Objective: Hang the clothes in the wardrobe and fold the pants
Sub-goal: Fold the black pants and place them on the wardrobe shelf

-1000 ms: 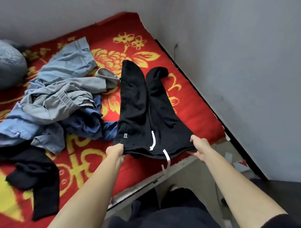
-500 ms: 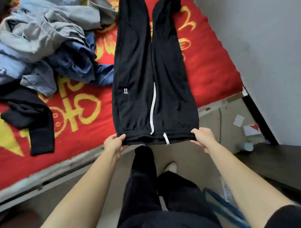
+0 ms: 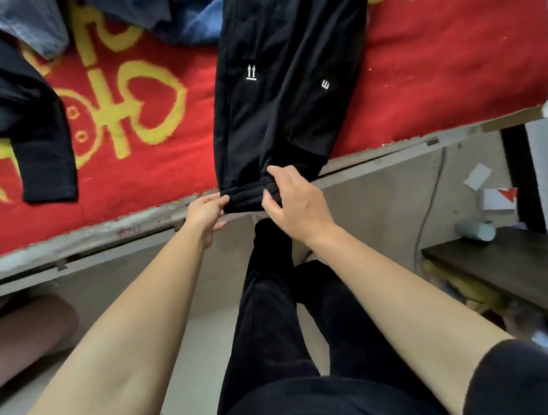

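The right hand [image 3: 297, 200] has carried its waistband corner across to the left hand [image 3: 204, 214], both now pinching the doubled band near centre, so the black pants [image 3: 278, 98] lie halved lengthwise on the red blanket [image 3: 448, 77] toward 12 o'clock, the first fold seemingly made

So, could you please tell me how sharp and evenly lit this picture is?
Head view: the black pants, left hand and right hand are sharp; head view, lower right: clutter under the dark shelf is smeared; overall, soft light, no glare.
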{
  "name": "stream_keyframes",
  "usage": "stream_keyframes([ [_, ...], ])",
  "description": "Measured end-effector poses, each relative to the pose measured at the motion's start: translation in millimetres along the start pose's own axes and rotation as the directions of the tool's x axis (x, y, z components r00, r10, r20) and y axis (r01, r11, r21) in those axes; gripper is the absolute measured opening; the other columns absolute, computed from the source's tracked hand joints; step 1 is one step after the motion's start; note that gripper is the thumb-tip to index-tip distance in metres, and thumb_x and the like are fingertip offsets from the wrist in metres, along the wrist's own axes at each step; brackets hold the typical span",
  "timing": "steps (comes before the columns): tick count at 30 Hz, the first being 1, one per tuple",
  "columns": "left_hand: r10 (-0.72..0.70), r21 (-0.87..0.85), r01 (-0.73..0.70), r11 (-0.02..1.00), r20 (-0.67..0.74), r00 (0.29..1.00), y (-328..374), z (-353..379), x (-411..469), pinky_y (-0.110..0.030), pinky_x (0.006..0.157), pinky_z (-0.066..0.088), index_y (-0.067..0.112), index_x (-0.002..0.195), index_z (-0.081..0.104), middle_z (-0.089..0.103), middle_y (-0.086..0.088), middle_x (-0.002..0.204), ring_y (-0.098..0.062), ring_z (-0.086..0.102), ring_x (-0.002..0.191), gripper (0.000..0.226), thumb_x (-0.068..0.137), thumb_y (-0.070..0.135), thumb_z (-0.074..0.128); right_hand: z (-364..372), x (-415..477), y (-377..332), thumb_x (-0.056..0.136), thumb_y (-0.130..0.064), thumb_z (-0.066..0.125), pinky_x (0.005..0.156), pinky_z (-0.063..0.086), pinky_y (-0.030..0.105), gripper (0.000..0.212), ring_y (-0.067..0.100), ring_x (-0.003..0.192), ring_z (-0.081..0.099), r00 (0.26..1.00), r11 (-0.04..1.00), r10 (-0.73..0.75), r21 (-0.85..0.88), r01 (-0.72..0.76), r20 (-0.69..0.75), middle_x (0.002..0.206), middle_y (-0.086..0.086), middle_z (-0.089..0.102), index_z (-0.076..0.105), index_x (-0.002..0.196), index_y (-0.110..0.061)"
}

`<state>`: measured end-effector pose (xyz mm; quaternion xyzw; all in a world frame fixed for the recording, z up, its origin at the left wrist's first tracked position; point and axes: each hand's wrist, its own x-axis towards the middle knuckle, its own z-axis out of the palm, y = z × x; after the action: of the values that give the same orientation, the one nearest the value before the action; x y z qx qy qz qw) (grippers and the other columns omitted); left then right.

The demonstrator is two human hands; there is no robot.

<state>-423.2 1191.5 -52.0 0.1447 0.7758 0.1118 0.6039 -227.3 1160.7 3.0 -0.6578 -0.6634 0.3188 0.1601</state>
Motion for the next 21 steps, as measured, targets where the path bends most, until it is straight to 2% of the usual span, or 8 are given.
stream_keyframes([
  [2, -0.052, -0.059, 0.049, 0.997, -0.050, 0.997, -4, -19, 9, -0.037, 0.083, 0.047, 0.017, 0.109, 0.065, 0.068, 0.002, 0.101, -0.015, 0.062, 0.096, 0.017, 0.098, 0.028, 0.057, 38, 14, -13, 0.093, -0.024, 0.062, 0.068, 0.053, 0.042, 0.046, 0.030, 0.099, 0.062, 0.988, 0.998, -0.051, -0.018, 0.054, 0.146, 0.113, 0.011, 0.057, 0.053, 0.135, -0.008],
  [4, -0.091, -0.101, 0.081, 0.992, -0.107, 0.990, -5, -39, 17, -0.037, 0.080, 0.047, 0.020, 0.098, 0.062, 0.067, 0.002, 0.096, -0.016, 0.061, 0.093, 0.021, 0.102, 0.035, 0.049, 68, 29, -17, 0.097, -0.027, 0.058, 0.078, 0.052, 0.044, 0.054, 0.032, 0.114, 0.056, 0.936, 0.994, -0.060, -0.065, 0.088, 0.348, 0.128, 0.011, 0.050, 0.043, 0.146, -0.011],
  [7, -0.091, -0.051, 0.084, 0.995, -0.147, 0.985, -1, -62, 29, -0.038, 0.085, 0.049, 0.023, 0.093, 0.058, 0.066, 0.003, 0.097, -0.018, 0.060, 0.097, 0.024, 0.104, 0.037, 0.042, 85, 45, -13, 0.100, -0.038, 0.053, 0.108, 0.040, 0.044, 0.062, 0.029, 0.140, 0.035, 0.740, 0.976, -0.014, -0.150, 0.155, 0.672, 0.159, 0.006, 0.025, 0.033, 0.154, -0.017],
  [9, -0.029, 0.026, 0.034, 0.999, -0.172, 0.985, 13, -67, 35, -0.040, 0.088, 0.051, 0.018, 0.100, 0.060, 0.067, -0.003, 0.105, -0.018, 0.062, 0.096, 0.020, 0.102, 0.032, 0.046, 82, 55, -7, 0.099, -0.039, 0.052, 0.115, 0.034, 0.041, 0.058, 0.024, 0.144, 0.033, 0.680, 0.996, 0.015, -0.073, 0.057, 0.733, 0.163, 0.001, 0.024, 0.040, 0.152, -0.018],
  [12, 0.147, 0.186, -0.115, 0.976, -0.171, 0.974, 42, -57, 47, -0.034, 0.071, 0.049, 0.017, 0.092, 0.064, 0.067, -0.007, 0.101, -0.017, 0.061, 0.080, 0.016, 0.097, 0.028, 0.053, 58, 78, 7, 0.096, -0.032, 0.051, 0.111, 0.039, 0.037, 0.043, 0.024, 0.133, 0.050, 0.817, 0.993, 0.079, 0.031, -0.118, 0.572, 0.144, 0.001, 0.054, 0.058, 0.138, -0.025],
  [15, 0.309, 0.313, -0.258, 0.914, -0.124, 0.943, 79, -29, 58, -0.037, 0.075, 0.052, 0.021, 0.071, 0.064, 0.069, -0.001, 0.087, -0.024, 0.063, 0.078, 0.025, 0.089, 0.037, 0.057, 24, 108, 32, 0.095, -0.024, 0.048, 0.104, 0.043, 0.034, 0.035, 0.023, 0.120, 0.057, 0.940, 0.978, 0.202, -0.013, -0.207, 0.273, 0.128, 0.001, 0.063, 0.065, 0.125, -0.027],
  [18, 0.424, 0.376, -0.373, 0.849, -0.062, 0.903, 119, 10, 66, -0.040, 0.091, 0.054, 0.022, 0.089, 0.072, 0.071, 0.005, 0.090, -0.023, 0.068, 0.095, 0.023, 0.084, 0.041, 0.059, -5, 141, 57, 0.096, -0.024, 0.049, 0.095, 0.043, 0.031, 0.032, 0.021, 0.107, 0.060, 0.931, 0.940, 0.339, -0.003, -0.342, 0.134, 0.117, 0.000, 0.063, 0.064, 0.124, -0.026],
  [21, 0.498, 0.501, -0.445, 0.743, 0.032, 0.867, 154, 42, 66, -0.031, 0.092, 0.049, 0.021, 0.110, 0.069, 0.066, 0.006, 0.096, -0.018, 0.063, 0.098, 0.026, 0.091, 0.036, 0.060, -21, 176, 76, 0.094, -0.024, 0.050, 0.096, 0.046, 0.034, 0.038, 0.023, 0.104, 0.061, 0.900, 0.905, 0.420, 0.016, -0.425, 0.117, 0.118, 0.000, 0.062, 0.059, 0.131, -0.025],
])
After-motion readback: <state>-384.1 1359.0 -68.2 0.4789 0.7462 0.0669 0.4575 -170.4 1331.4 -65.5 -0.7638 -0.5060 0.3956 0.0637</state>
